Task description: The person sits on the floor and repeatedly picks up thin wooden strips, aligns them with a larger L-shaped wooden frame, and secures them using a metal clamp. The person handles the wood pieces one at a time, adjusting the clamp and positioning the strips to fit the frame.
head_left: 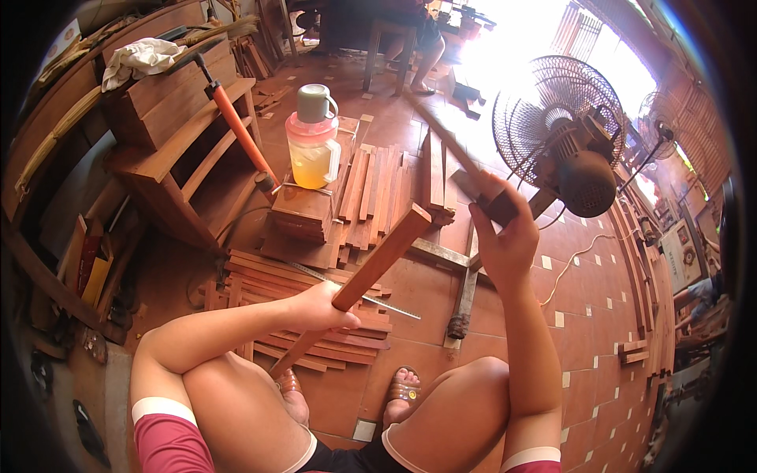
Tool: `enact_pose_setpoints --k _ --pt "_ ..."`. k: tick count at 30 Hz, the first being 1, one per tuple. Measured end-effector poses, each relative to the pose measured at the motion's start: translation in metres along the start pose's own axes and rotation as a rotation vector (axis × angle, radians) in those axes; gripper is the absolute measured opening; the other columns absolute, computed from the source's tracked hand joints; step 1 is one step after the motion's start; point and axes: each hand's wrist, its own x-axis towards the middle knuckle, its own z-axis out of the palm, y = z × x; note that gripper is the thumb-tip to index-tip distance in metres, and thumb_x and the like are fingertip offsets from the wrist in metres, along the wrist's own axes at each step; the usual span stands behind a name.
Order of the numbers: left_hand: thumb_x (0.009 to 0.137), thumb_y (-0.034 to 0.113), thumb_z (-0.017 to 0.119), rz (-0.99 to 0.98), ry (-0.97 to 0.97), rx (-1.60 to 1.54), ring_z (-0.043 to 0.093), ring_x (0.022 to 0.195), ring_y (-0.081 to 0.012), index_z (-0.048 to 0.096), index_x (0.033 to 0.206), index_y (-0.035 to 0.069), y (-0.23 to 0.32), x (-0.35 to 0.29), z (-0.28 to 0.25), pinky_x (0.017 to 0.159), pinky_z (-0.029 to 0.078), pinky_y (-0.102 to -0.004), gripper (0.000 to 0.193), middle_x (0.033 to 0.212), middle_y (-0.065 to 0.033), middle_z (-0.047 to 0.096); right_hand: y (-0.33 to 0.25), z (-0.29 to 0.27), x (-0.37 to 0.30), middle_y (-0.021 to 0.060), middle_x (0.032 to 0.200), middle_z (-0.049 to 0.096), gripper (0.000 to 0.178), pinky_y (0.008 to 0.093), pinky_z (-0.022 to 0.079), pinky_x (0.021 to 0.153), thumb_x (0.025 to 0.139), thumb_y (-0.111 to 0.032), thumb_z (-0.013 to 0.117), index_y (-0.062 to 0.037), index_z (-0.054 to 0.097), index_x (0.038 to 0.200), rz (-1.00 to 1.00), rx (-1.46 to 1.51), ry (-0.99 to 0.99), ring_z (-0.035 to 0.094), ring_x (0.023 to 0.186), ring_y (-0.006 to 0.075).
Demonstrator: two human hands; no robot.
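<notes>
My left hand (319,306) is wrapped round a reddish-brown wooden bar (384,254), squared in section. The bar slants from between my knees up to the right, its cut end pointing away. Raised on the right, my right hand (506,236) grips a long narrow brown strip (445,135) with a dark block-like piece at its near end. Whether block and strip are one tool, I cannot tell. The strip and the bar are apart. Below the left hand, several wooden strips (303,355) lie stacked on the floor, with a metal ruler (347,285) across them.
A jug of yellow drink (313,154) with a grey cup on its lid stands on stacked boards. More wooden strips (371,185) lie behind. A standing fan (564,138) is at right, its metal base (465,292) ahead. At left are a wooden cabinet (150,165) and orange pump (240,130). Another person's legs (426,67) show far off.
</notes>
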Motion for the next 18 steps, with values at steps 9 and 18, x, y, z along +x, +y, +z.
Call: enact_pose_setpoints --k 9,18 --pt "0.082 0.018 0.078 -0.033 0.001 0.046 0.052 0.065 -0.0096 0.059 0.068 0.004 0.0 -0.001 -0.005 0.063 0.045 -0.0299 0.027 0.065 0.0005 0.057 0.017 -0.012 0.005 0.018 0.124 0.063 0.058 0.036 0.053 0.094 0.093 -0.003 0.067 0.0008 0.037 0.142 0.459 0.792 -0.294 0.062 0.112 0.0211" --pt "0.079 0.014 0.078 -0.055 -0.141 0.016 0.054 0.065 -0.0103 0.055 0.071 0.006 -0.006 0.002 -0.008 0.063 0.045 -0.0296 0.025 0.07 -0.0008 0.059 0.008 -0.011 -0.002 0.0111 0.125 0.06 0.065 0.0332 0.05 0.095 0.088 -0.001 0.072 -0.0005 0.04 0.144 0.535 0.935 -0.418 0.059 0.113 0.0173"
